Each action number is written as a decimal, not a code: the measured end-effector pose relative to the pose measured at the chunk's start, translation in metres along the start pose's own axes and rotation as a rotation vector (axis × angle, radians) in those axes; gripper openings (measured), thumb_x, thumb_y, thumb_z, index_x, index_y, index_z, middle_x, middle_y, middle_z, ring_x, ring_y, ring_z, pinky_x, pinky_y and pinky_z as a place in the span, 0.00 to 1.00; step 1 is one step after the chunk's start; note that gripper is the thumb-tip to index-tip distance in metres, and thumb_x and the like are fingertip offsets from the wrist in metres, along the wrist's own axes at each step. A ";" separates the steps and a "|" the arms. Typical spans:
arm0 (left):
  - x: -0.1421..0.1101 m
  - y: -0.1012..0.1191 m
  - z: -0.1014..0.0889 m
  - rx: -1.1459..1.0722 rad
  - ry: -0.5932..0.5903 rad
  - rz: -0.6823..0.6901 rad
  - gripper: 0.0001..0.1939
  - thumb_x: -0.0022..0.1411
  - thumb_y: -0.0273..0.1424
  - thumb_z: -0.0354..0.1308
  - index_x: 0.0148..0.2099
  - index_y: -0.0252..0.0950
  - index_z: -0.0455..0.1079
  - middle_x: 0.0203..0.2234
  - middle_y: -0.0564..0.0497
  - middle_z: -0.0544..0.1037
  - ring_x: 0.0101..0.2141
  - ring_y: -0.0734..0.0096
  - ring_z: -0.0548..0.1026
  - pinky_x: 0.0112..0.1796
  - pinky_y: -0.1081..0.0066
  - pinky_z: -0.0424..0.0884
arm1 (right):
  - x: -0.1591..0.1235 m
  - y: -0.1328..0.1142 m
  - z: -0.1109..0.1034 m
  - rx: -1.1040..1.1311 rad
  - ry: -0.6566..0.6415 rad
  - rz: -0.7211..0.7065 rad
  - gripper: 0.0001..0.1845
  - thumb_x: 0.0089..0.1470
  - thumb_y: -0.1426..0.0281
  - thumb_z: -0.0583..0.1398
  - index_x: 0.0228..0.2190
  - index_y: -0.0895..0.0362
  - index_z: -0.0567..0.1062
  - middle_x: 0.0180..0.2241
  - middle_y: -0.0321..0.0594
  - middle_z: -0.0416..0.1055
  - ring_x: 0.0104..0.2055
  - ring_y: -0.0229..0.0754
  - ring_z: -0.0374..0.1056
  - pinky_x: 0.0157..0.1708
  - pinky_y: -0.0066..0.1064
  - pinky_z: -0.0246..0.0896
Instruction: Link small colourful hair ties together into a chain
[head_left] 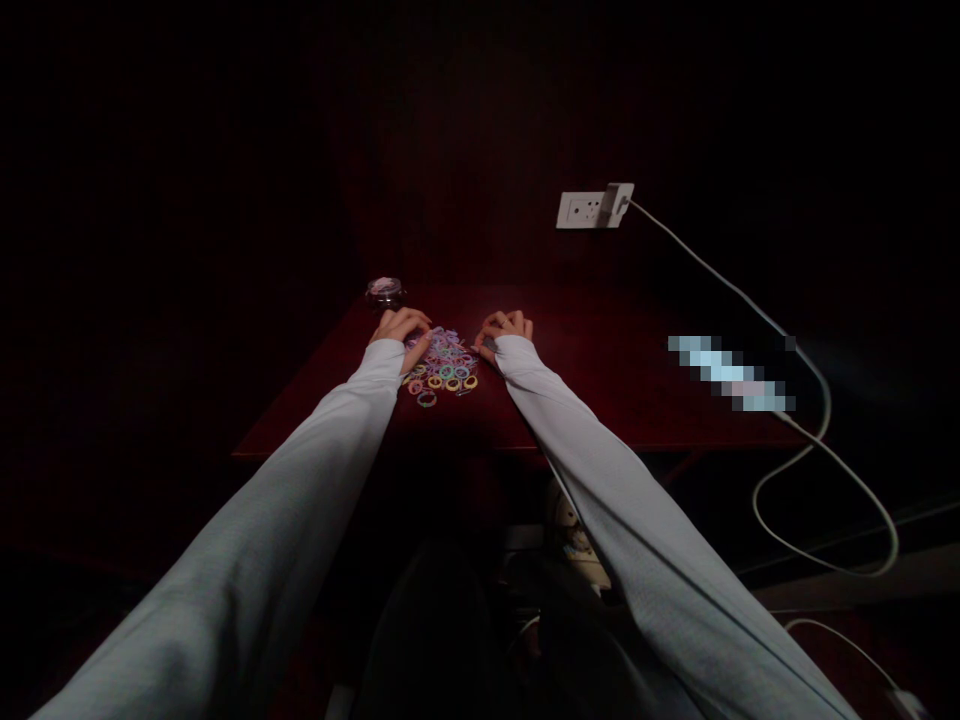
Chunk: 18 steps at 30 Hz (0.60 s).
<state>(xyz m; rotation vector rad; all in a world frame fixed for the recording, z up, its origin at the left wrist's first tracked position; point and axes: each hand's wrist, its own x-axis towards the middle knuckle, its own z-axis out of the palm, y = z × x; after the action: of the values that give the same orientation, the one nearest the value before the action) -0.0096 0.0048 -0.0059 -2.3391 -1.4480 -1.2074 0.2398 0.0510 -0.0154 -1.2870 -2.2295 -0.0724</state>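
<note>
Colorful rings (447, 372) lie between fingers, near table edge (375, 450).

The room was very dark, with faint light over a dark red counter (592, 400) whose front edge ran nearly straight across. Behind it rose a dark reddish wall (465, 200), its far parts lost in black. A white wall socket (581, 210) sat on it, right of the middle, with a plug (621, 198) in it. At the lower right, a strip of floor (855, 590) showed dimly.
</note>
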 end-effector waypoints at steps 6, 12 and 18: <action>0.001 0.003 -0.001 0.000 -0.007 -0.018 0.11 0.73 0.40 0.55 0.44 0.43 0.76 0.52 0.48 0.82 0.51 0.55 0.74 0.57 0.53 0.72 | 0.003 -0.001 0.001 0.019 -0.022 0.055 0.10 0.64 0.58 0.67 0.40 0.50 0.87 0.54 0.45 0.75 0.59 0.56 0.58 0.58 0.47 0.48; 0.000 0.003 -0.003 0.005 -0.020 -0.005 0.11 0.73 0.40 0.54 0.43 0.42 0.76 0.53 0.47 0.81 0.51 0.55 0.73 0.56 0.54 0.72 | -0.001 -0.002 -0.005 0.029 -0.018 0.016 0.13 0.67 0.58 0.64 0.38 0.52 0.86 0.54 0.48 0.75 0.59 0.58 0.59 0.58 0.47 0.50; 0.000 0.003 -0.002 0.006 -0.008 -0.004 0.10 0.73 0.39 0.55 0.44 0.42 0.76 0.53 0.47 0.81 0.51 0.55 0.74 0.57 0.54 0.72 | -0.005 -0.002 -0.011 0.085 -0.003 -0.025 0.17 0.69 0.58 0.59 0.41 0.53 0.85 0.56 0.49 0.76 0.60 0.58 0.59 0.58 0.48 0.52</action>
<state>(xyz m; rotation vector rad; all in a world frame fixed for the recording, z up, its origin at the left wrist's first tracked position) -0.0082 0.0029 -0.0040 -2.3410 -1.4574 -1.1948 0.2451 0.0427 -0.0085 -1.2143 -2.2269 0.0153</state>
